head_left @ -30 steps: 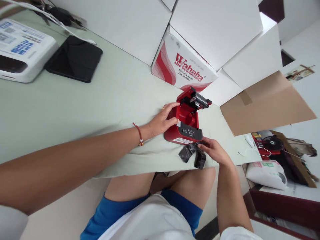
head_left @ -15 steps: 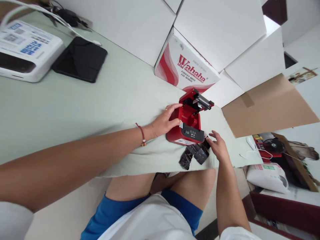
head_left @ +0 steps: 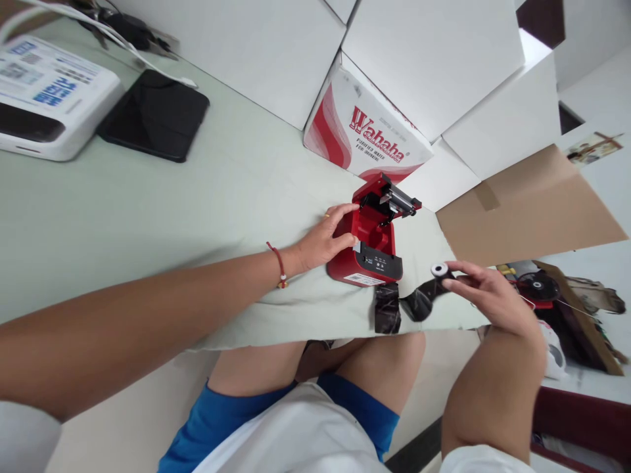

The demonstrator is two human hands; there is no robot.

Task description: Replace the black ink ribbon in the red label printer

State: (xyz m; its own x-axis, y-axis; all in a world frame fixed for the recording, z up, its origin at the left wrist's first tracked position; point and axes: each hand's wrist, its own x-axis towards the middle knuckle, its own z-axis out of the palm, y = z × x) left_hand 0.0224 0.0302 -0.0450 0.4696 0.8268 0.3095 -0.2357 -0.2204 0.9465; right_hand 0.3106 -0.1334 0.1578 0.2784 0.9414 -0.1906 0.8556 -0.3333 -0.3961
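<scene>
A small red label printer (head_left: 345, 270) stands on the table with its lid (head_left: 367, 189) raised and its red inner bay exposed. My left hand (head_left: 323, 244) grips its left side, thumb on the near rim and fingers toward the hinge. To the right of the printer, my right hand (head_left: 497, 299) pinches a small roll of black label tape (head_left: 440, 271) with a white core, held above the table. A shiny black strip (head_left: 418, 305) hangs from the roll. A folded black length (head_left: 387, 310) lies by the printer's front; whether it joins the strip I cannot tell.
A Wahaha carton (head_left: 369, 125) stands behind the printer, against white boxes. At the right is a cardboard flap (head_left: 532, 210). On the left lie a black phone (head_left: 155, 117), a white device (head_left: 93, 121) and keys (head_left: 133, 33). The table's front edge runs just above my legs.
My right hand has moved right and lifted the black tape roll away from the printer's side, drawing out the strip. My left hand and the printer have stayed put.
</scene>
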